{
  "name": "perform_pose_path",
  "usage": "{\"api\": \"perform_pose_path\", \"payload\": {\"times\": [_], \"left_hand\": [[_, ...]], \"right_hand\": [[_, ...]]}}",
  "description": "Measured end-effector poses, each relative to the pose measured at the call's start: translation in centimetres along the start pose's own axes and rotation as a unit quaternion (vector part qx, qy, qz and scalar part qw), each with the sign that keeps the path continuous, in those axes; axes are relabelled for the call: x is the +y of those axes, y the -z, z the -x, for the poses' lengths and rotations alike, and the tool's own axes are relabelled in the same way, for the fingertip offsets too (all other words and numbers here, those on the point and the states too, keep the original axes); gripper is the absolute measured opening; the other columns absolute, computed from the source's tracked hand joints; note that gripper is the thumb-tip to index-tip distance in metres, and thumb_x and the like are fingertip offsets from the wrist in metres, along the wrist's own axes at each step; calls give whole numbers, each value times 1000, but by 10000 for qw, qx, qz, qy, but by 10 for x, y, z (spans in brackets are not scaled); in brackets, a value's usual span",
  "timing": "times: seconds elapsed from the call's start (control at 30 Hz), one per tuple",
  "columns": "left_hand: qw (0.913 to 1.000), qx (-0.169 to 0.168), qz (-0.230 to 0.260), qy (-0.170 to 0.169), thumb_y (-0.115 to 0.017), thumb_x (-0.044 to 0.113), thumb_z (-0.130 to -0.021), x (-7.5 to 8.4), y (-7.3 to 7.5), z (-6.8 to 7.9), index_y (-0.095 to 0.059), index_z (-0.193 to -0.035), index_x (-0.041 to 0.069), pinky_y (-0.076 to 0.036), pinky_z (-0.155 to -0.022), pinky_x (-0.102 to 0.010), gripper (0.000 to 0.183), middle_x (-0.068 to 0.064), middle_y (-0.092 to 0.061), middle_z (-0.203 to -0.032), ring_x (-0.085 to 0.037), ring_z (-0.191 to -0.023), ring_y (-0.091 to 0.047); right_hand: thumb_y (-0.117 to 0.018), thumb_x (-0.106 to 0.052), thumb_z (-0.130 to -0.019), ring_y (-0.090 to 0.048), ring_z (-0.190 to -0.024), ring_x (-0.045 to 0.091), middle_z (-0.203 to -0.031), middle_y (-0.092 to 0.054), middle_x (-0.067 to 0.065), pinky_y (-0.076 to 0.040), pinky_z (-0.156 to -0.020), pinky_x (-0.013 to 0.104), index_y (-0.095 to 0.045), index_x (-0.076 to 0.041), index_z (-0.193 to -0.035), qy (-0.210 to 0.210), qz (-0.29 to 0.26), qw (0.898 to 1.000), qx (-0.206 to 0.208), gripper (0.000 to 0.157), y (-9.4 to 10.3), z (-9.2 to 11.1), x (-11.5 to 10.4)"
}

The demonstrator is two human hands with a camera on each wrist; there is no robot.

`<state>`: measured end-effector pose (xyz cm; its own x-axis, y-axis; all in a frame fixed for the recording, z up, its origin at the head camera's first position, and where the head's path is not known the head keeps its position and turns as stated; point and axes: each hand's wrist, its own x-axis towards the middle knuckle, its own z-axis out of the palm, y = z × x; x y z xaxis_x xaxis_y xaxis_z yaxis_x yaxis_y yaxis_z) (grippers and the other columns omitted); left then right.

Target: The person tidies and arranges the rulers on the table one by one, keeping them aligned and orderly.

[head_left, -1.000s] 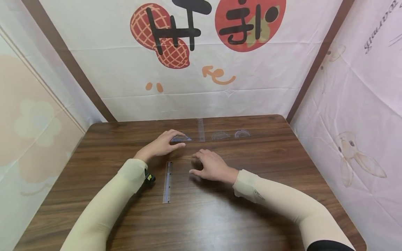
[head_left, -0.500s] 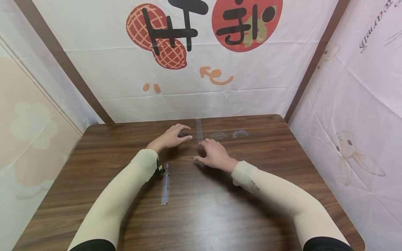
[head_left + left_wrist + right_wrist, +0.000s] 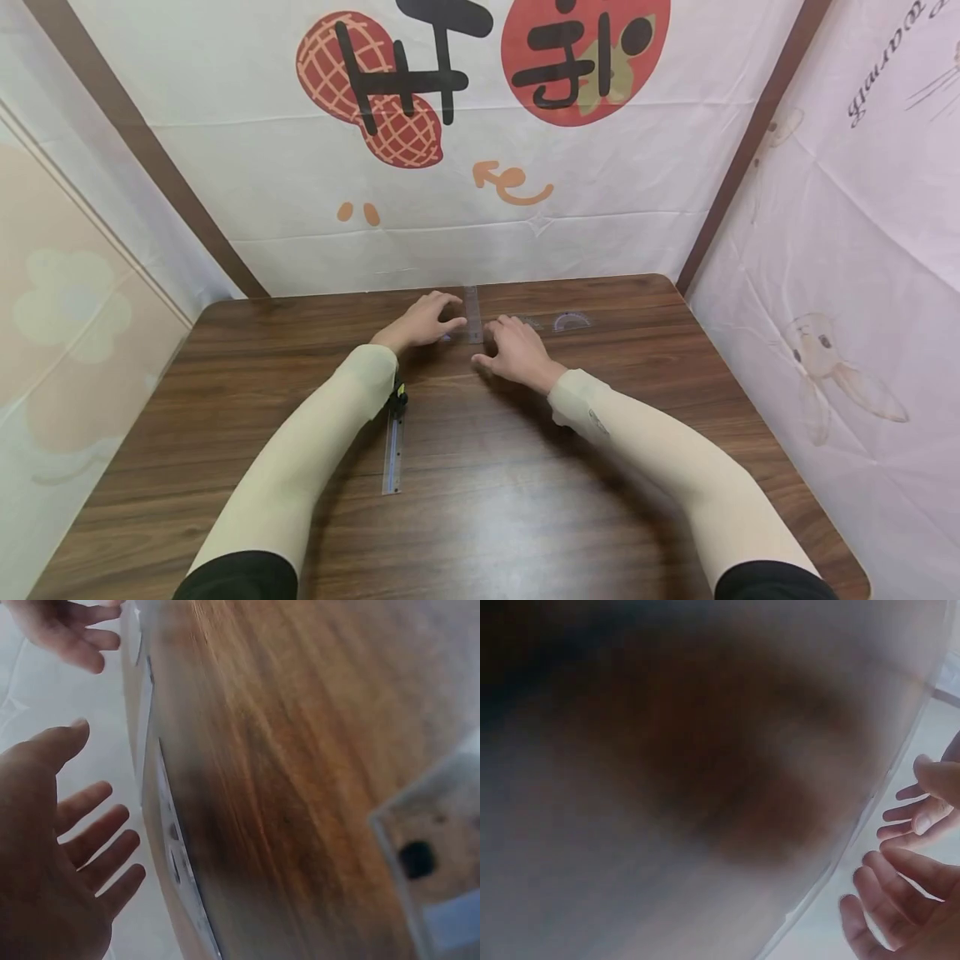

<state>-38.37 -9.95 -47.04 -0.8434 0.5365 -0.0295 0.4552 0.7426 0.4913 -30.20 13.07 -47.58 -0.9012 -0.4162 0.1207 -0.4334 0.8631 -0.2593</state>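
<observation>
A clear straight ruler [image 3: 473, 315] lies lengthwise near the table's far edge, between the two hands. My left hand [image 3: 425, 320] hovers just left of it, fingers spread, above a blue-marked set square [image 3: 447, 337] that it mostly hides. To the ruler's right, my right hand [image 3: 516, 350] hangs with loosely bent fingers and covers part of a clear protractor [image 3: 532, 322]. Neither hand holds anything. In the left wrist view the fingers [image 3: 97, 844] are apart from the table. The right wrist view shows both hands close together, with the right fingers [image 3: 885, 896] relaxed.
A smaller protractor [image 3: 572, 322] lies right of the right hand. Nearer the front, another clear ruler [image 3: 393, 458] with a blue stripe lies partly under the left wrist camera [image 3: 398, 398]. A printed cloth wall [image 3: 480, 250] stands behind the wooden table [image 3: 600, 500].
Both hands have moved forward toward the far ruler, the left also rightward. The left hand now covers most of the set square, and the left forearm overlaps the near ruler's upper end.
</observation>
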Motion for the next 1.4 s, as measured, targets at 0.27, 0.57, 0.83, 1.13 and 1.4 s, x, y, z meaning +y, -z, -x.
{"api": "perform_pose_path", "payload": {"times": [0.27, 0.57, 0.83, 1.13, 1.4], "left_hand": [[9999, -57, -56, 95, -59, 39, -112, -9, -1, -14, -48, -157, 3, -26, -126, -60, 59, -23, -41, -164, -43, -156, -32], [9999, -132, 79, 53, -55, 36, -114, -8, 4, -31, -42, -160, -4, -27, -126, -62, 63, -27, -40, -164, -43, -155, -33], [9993, -199, 60, 321, -57, 34, -113, -6, 5, -45, -41, -162, -1, -31, -125, -57, 62, -25, -37, -166, -42, -155, -34], [9991, -112, -55, 412, -58, 31, -113, -7, -5, -54, -41, -162, 1, -32, -125, -56, 60, -24, -37, -167, -41, -156, -34], [9984, -34, -205, 531, -58, 25, -113, -5, -3, -55, -40, -162, -2, -31, -126, -56, 58, -27, -37, -166, -42, -155, -34]], "right_hand": [[-77, -53, -98, -60, -123, 32, -133, -66, 12, -51, -104, 51, -65, -5, -143, -54, 168, 9998, 10, 67, -1, -11, 2], [-73, -53, -101, -61, -123, 32, -133, -67, 12, -50, -108, 50, -66, -4, -143, 10, 463, 9987, -201, 65, -2, -22, 6], [-71, -57, -101, -60, -118, 30, -123, -68, 9, -49, -103, 47, -73, -8, -126, -8, 687, 9974, -239, 55, -2, -28, 7], [-73, -59, -99, -61, -117, 29, -123, -69, 8, -48, -102, 46, -73, -9, -133, -55, 795, 9965, -268, 61, -7, -30, 8], [-72, -59, -99, -59, -122, 28, -129, -67, 8, -45, -105, 45, -71, -10, -139, -209, 754, 9963, -362, 63, -5, -31, 5]]}}
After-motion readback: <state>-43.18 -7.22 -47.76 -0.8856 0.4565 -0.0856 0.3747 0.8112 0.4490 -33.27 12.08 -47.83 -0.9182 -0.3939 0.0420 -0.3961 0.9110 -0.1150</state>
